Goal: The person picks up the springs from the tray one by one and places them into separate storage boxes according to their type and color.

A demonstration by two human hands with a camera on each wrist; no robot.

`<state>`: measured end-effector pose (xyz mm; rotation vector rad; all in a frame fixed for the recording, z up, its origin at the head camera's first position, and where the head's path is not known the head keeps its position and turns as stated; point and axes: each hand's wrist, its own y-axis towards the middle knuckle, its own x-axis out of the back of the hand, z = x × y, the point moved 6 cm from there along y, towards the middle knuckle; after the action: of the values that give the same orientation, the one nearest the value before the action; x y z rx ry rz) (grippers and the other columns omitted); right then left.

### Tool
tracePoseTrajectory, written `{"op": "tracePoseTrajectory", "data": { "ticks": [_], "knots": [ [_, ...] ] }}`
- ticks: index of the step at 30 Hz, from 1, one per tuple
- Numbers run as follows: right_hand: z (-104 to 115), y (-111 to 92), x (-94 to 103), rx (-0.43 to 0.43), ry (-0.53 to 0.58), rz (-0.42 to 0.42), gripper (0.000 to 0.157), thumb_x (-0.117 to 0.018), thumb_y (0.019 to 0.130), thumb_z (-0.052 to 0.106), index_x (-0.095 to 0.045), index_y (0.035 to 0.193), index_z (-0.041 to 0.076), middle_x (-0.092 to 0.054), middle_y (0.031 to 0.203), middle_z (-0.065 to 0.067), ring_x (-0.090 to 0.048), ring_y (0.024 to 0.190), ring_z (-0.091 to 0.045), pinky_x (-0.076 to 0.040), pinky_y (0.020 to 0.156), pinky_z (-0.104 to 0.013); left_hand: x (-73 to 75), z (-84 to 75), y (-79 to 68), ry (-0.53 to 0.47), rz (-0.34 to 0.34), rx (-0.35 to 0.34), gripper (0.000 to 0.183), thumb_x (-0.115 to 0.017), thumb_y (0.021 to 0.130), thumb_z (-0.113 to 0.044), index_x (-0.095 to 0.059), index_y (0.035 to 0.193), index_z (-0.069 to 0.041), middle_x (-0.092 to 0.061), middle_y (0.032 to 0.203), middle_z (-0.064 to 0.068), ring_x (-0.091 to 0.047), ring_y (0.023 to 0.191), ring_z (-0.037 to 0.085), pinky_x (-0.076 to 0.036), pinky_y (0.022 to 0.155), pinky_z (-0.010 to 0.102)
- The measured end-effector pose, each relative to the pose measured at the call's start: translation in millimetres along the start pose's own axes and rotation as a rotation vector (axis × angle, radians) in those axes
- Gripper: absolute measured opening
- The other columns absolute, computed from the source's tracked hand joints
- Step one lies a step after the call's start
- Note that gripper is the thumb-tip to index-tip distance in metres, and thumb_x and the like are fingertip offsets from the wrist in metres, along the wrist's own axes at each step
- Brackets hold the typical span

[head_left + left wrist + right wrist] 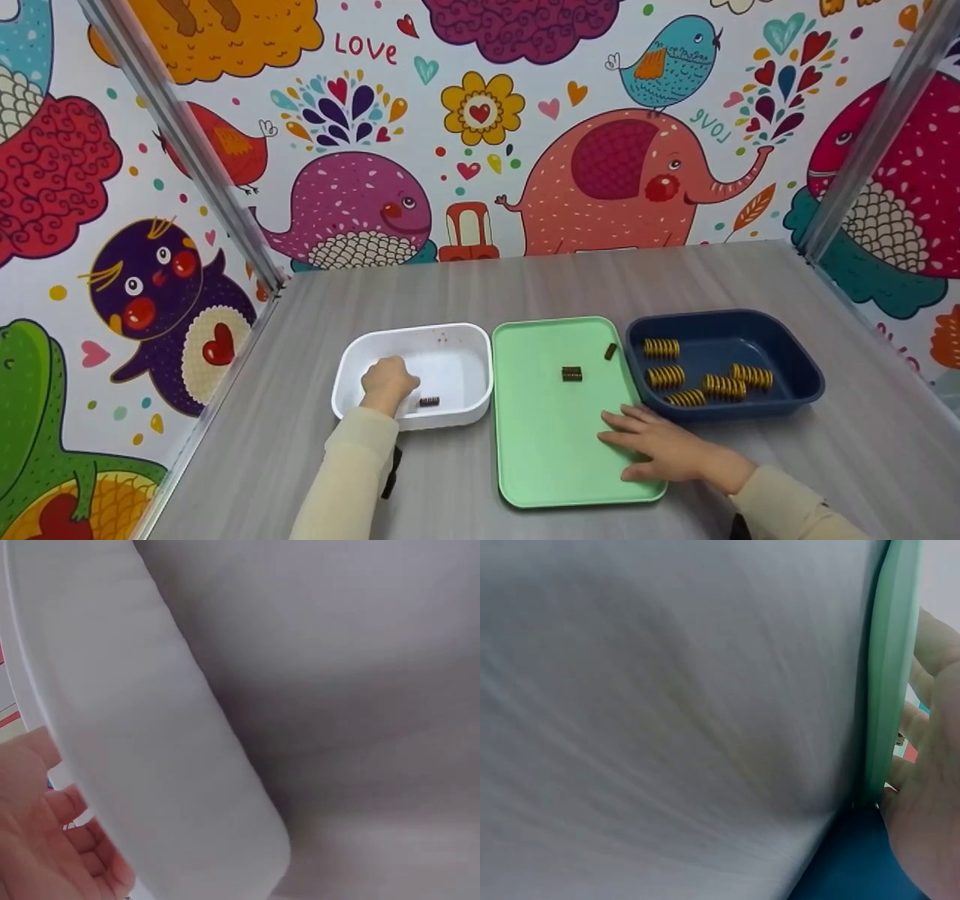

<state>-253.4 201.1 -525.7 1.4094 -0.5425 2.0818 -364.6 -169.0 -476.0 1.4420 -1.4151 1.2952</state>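
My left hand (388,384) reaches down into the white basin (480,405), back of the hand up. In the left wrist view, the fingers (86,844) are bent behind the basin wall; whether they hold anything is hidden. Beside that hand a small dark coil spring (429,402) lies on the basin floor. On the green tray (555,450) sit dark spring-like pieces (571,373) and, near its right edge, a smaller dark piece (610,351). My right hand (664,448) rests with spread fingers over the tray's right edge, holding nothing visible.
Right of the tray stands a navy blue basin (795,382) with several yellow-and-dark coil springs (724,387) in it. Both basins stand close against the tray on the wood-grain table (450,480). Cartoon-printed panels (480,172) and metal posts enclose the table.
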Motion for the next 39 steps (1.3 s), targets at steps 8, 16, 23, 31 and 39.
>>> {"op": "tracePoseTrajectory", "data": {
  "ticks": [8, 16, 23, 31, 39],
  "knots": [
    [1, 0, 0.6, 0.026, -0.006, -0.019, 0.057, -0.050, 0.088, 0.045, -0.046, 0.136, 0.014, -0.036, 0.142, -0.017, -0.031, 0.124, -0.049, -0.026, 0.096, -0.059, -11.7, 7.2, -5.8, 0.011, 0.074, 0.028, 0.033, -0.064, 0.079, -0.021, -0.065, 0.096, 0.007, -0.066, 0.084, 0.016, -0.057, 0.069, 0.022, -0.050, 0.073, 0.041],
    [0, 0, -0.1, 0.029, -0.015, -0.031, 0.056, -0.050, 0.088, 0.044, -0.046, 0.135, 0.014, -0.037, 0.142, -0.018, -0.031, 0.124, -0.049, -0.026, 0.096, -0.059, -14.5, 9.6, -9.6, 0.018, 0.105, 0.045, 0.030, -0.062, 0.076, -0.018, -0.065, 0.093, 0.006, -0.063, 0.072, 0.011, -0.054, 0.062, 0.020, -0.048, 0.063, 0.035],
    [1, -1, 0.3, 0.035, -0.019, -0.030, 0.056, -0.050, 0.089, 0.044, -0.046, 0.135, 0.014, -0.037, 0.142, -0.018, -0.032, 0.124, -0.049, -0.026, 0.096, -0.059, -15.1, 9.5, -7.5, 0.029, 0.110, 0.038, 0.026, -0.060, 0.078, -0.017, -0.065, 0.091, 0.005, -0.062, 0.075, 0.011, -0.052, 0.064, 0.020, -0.047, 0.062, 0.036],
    [1, -1, 0.2, 0.031, -0.017, -0.026, 0.056, -0.050, 0.088, 0.044, -0.046, 0.135, 0.014, -0.036, 0.142, -0.018, -0.031, 0.124, -0.049, -0.025, 0.096, -0.059, -9.7, 0.0, -3.4, 0.039, 0.050, 0.022, 0.027, -0.057, 0.082, -0.020, -0.064, 0.090, 0.005, -0.065, 0.081, 0.015, -0.056, 0.066, 0.022, -0.050, 0.067, 0.042],
    [-2, -1, -1.5, -0.014, 0.031, 0.011, 0.058, -0.048, 0.088, 0.046, -0.044, 0.137, 0.016, -0.033, 0.144, -0.016, -0.027, 0.127, -0.048, -0.023, 0.098, -0.061, 2.0, -35.1, -1.7, -0.010, -0.063, -0.099, 0.029, -0.054, 0.085, -0.019, -0.061, 0.100, 0.005, -0.066, 0.089, 0.019, -0.064, 0.080, 0.032, -0.051, 0.071, 0.045]
  ]
}}
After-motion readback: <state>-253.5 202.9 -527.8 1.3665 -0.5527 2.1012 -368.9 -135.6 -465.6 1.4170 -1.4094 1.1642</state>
